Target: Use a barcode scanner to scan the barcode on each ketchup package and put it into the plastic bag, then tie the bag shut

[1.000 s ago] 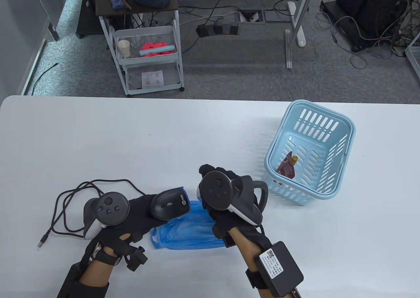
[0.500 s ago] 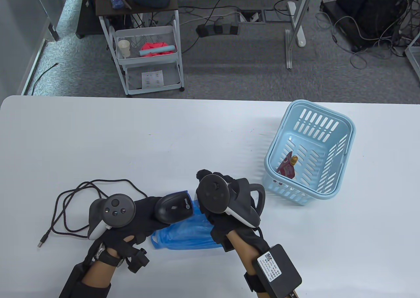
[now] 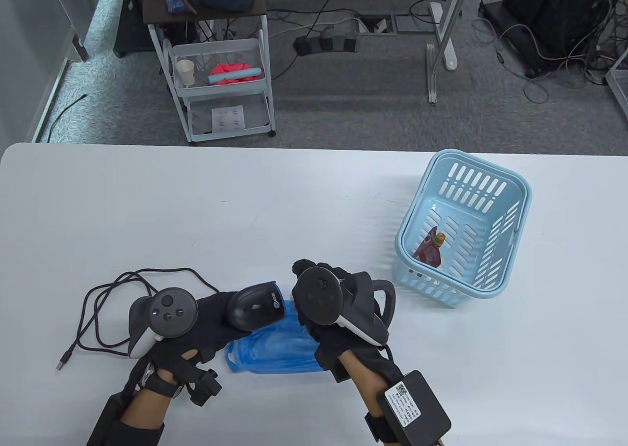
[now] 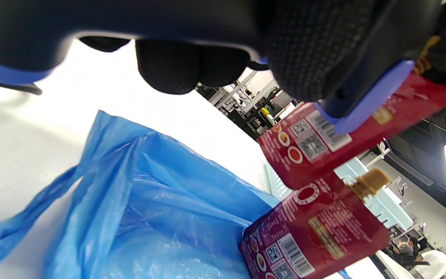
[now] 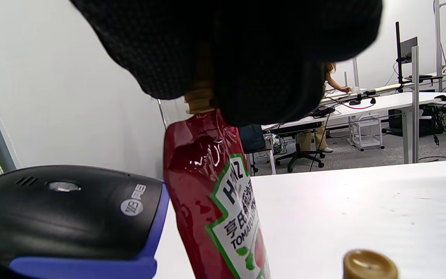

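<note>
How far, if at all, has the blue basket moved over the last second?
No. The blue basket sits at the same spot against the table's far edge.

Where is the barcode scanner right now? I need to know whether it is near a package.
In the table view, the barcode scanner is in the left hand, low centre over the blue plastic bag, right beside the right hand.

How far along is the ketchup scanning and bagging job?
One red ketchup pouch already lies at the blue plastic bag; whether inside, unclear. The left hand aims the black barcode scanner at a second pouch held by the right hand. A third pouch waits in the pale blue basket; bag untied.
</note>
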Demonstrator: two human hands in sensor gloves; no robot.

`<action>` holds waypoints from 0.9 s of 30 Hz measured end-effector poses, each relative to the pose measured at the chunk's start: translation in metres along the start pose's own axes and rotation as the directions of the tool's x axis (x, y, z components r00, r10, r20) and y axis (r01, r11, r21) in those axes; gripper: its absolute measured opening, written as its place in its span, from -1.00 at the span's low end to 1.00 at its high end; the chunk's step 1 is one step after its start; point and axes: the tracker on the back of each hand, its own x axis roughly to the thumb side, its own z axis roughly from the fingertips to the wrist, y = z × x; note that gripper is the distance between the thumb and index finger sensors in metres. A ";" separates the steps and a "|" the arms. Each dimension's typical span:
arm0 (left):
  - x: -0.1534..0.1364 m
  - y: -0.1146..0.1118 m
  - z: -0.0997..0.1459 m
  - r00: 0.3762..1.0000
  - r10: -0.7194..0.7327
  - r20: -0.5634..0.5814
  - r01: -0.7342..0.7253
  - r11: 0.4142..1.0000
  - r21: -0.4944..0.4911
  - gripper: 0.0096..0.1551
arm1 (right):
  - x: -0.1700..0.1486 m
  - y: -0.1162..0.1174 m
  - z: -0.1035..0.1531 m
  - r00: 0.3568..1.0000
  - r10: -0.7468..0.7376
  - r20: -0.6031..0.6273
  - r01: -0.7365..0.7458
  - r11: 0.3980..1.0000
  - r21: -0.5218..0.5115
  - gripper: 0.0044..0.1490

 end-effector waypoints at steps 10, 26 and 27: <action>-0.008 0.006 0.001 0.999 0.020 -0.032 -0.020 1.000 0.022 -0.42 | 0.002 0.013 0.013 0.999 0.034 0.030 -0.036 0.997 0.063 -0.42; -0.007 0.007 0.001 0.999 0.014 -0.045 -0.013 1.000 0.023 -0.42 | 0.001 0.034 0.019 0.994 0.104 0.040 -0.108 0.986 0.127 -0.42; -0.007 0.007 0.001 0.999 0.014 -0.045 -0.013 1.000 0.023 -0.42 | 0.001 0.034 0.019 0.993 0.107 0.040 -0.111 0.985 0.129 -0.42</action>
